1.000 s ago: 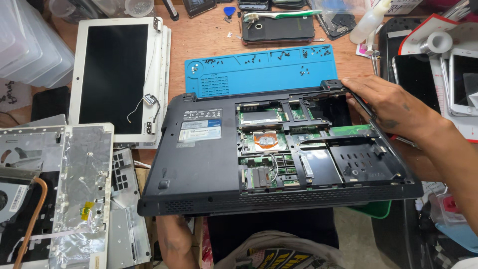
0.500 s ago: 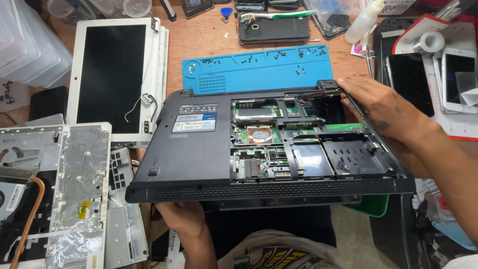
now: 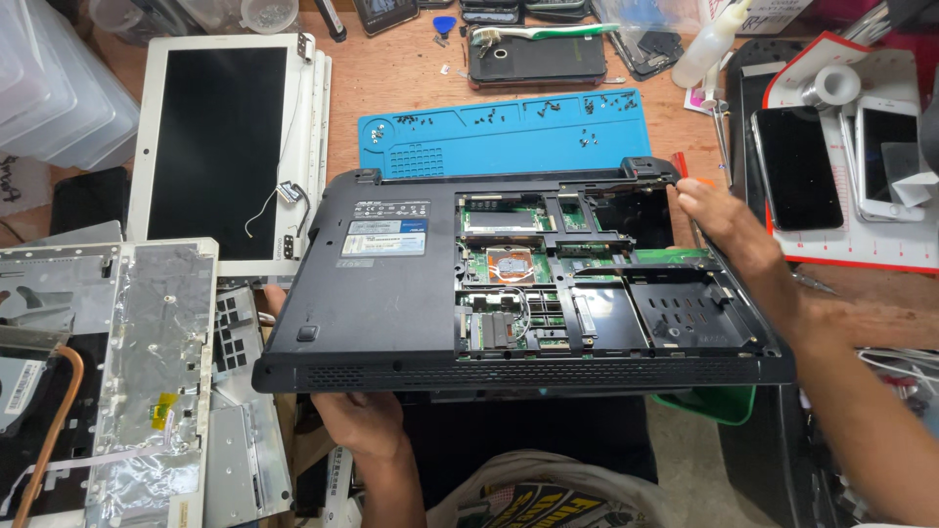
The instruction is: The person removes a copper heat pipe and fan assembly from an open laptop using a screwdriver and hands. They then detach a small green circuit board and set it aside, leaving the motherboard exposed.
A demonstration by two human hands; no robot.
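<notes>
A black laptop base [image 3: 391, 303] lies upside down in front of me, its bottom covers off, showing green circuit boards, a copper heat plate and empty bays. My left hand [image 3: 357, 420] supports it from underneath at the near edge, left of middle. My right hand [image 3: 724, 220] grips the far right corner and right side of the shell. The laptop is lifted off the bench and roughly level.
A blue silicone mat [image 3: 509, 132] with several screws lies behind the laptop. A white-framed screen panel [image 3: 220, 147] rests at the left, with dismantled metal laptop parts [image 3: 147, 372] nearer me. Phones [image 3: 797, 166] sit on a red-edged mat at the right. A bottle [image 3: 709, 44] stands at the back.
The laptop has been brought toward me and slightly left, its near edge raised. My left hand has slid under the near edge; my right hand stays on the right side.
</notes>
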